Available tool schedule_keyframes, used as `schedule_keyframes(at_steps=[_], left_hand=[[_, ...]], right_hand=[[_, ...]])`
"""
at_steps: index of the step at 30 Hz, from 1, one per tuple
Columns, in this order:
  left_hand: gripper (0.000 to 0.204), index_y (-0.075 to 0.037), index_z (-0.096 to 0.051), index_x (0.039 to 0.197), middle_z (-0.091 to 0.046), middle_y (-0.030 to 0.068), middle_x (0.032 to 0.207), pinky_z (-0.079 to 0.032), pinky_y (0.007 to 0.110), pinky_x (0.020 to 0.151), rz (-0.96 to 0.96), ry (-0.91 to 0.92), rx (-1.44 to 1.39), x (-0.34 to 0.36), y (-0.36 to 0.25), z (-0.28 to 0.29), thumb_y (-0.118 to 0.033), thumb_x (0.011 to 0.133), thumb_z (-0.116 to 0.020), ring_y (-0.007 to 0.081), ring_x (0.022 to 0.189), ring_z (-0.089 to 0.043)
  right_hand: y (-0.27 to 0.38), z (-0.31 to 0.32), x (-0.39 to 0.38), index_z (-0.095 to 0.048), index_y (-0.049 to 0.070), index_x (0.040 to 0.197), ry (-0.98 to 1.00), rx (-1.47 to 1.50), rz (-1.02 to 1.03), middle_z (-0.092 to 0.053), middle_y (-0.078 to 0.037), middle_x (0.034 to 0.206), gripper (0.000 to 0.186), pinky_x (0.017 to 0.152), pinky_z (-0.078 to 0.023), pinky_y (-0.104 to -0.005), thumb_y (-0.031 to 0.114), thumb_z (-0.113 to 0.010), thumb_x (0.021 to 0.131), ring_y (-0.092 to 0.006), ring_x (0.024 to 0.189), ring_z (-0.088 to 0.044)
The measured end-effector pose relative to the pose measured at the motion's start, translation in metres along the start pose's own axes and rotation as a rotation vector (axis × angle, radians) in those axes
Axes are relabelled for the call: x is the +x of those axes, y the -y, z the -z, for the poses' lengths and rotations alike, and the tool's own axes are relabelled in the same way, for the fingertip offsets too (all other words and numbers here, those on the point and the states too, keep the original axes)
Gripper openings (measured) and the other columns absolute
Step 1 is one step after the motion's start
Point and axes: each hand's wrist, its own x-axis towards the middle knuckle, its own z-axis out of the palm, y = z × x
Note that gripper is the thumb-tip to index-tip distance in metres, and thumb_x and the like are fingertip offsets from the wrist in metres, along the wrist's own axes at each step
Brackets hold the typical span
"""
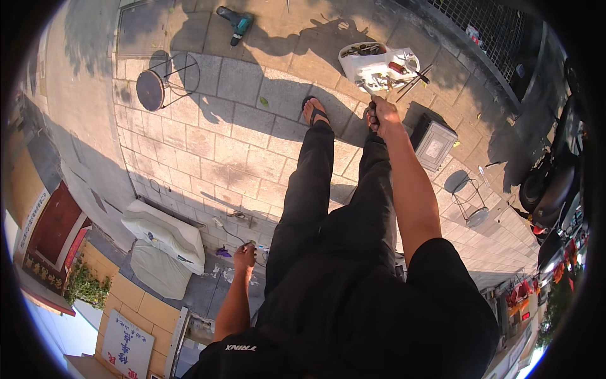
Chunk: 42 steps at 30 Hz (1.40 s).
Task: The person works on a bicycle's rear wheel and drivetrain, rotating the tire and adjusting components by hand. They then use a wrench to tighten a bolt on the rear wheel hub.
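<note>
My right hand (383,117) is stretched forward over my right foot, its fingers closed round a slim grey metal tool (366,87) whose exact kind is too small to tell. The tool's tip reaches the near edge of a white plastic tray (361,66). Loose tools and small parts fill the tray, among them a red-handled screwdriver (396,67). Low on my left side, my left hand (245,256) is curled closed; whatever it may hold is hidden. A thin dark cord (235,239) shows just beyond its fingers.
A teal cordless drill (240,26) lies far ahead. Round stools stand at left (150,90) and right (476,216). A grey case (435,144) is beside the tray, with long rods (413,83) nearby. A pale cushion (165,230) lies at left; parked motorbikes (549,183) line the right.
</note>
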Motion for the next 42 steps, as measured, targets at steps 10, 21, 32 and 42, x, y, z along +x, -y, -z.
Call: schedule_keyframes(at_steps=[10, 21, 32, 42], left_hand=[[0.035, 0.002, -0.071, 0.113, -0.073, 0.0061, 0.089, -0.051, 0.03, 0.072, -0.185, 0.046, 0.127, 0.008, -0.054, 0.022, -0.028, 0.099, -0.063, 0.0149, 0.08, -0.066], [0.04, 0.002, -0.065, 0.129, -0.074, 0.0095, 0.105, -0.056, 0.031, 0.078, -0.824, 0.147, 0.243, 0.028, -0.202, 0.006, -0.025, 0.1, -0.067, 0.0167, 0.092, -0.07], [0.029, 0.001, -0.069, 0.122, -0.074, 0.0065, 0.101, -0.053, 0.027, 0.078, -1.36, 0.662, 0.292, -0.303, -0.332, -0.14, -0.022, 0.103, -0.068, 0.0113, 0.092, -0.068], [0.032, 0.003, -0.072, 0.116, -0.074, 0.0066, 0.09, -0.052, 0.028, 0.067, -1.601, 1.028, 0.612, -0.433, -0.162, -0.278, -0.024, 0.099, -0.074, 0.0125, 0.075, -0.067]], right_hand=[[-0.07, 0.02, 0.055, -0.065, 0.005, 0.099, -0.012, -0.227, 0.376, -0.063, -0.008, 0.077, 0.032, 0.065, -0.049, -0.0402, 0.036, -0.067, 0.093, -0.021, 0.07, -0.062], [-0.131, -0.008, -0.226, -0.064, 0.006, 0.097, 0.482, 0.181, 0.377, -0.055, -0.001, 0.068, 0.032, 0.046, -0.035, -0.0253, 0.034, -0.058, 0.108, -0.0091, 0.053, -0.046], [-0.179, 0.097, -0.342, -0.07, 0.003, 0.098, 0.668, 0.183, 0.697, -0.057, 0.0, 0.07, 0.036, 0.056, -0.036, -0.0236, 0.037, -0.062, 0.106, -0.0087, 0.061, -0.048], [-0.322, 0.264, -0.402, -0.062, -0.001, 0.127, 0.327, 1.055, 1.12, -0.068, -0.008, 0.094, 0.036, 0.064, -0.049, -0.0282, 0.015, -0.072, 0.096, -0.0138, 0.074, -0.061]])
